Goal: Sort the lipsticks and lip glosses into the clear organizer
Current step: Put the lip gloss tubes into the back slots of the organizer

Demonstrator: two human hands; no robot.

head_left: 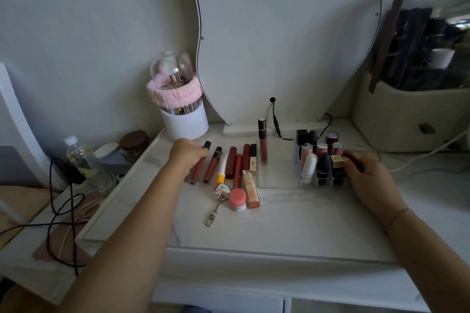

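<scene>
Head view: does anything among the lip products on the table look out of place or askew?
A silver heart keychain lies in front of the tubes; it looks like no lip product. In the clear organizer, one lip gloss stands alone in the wide compartment.

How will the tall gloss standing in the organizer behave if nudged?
The tall gloss is slender and stands alone in the clear organizer's wide bay, so it probably tips easily. It looks round, so it may roll once down.
</scene>
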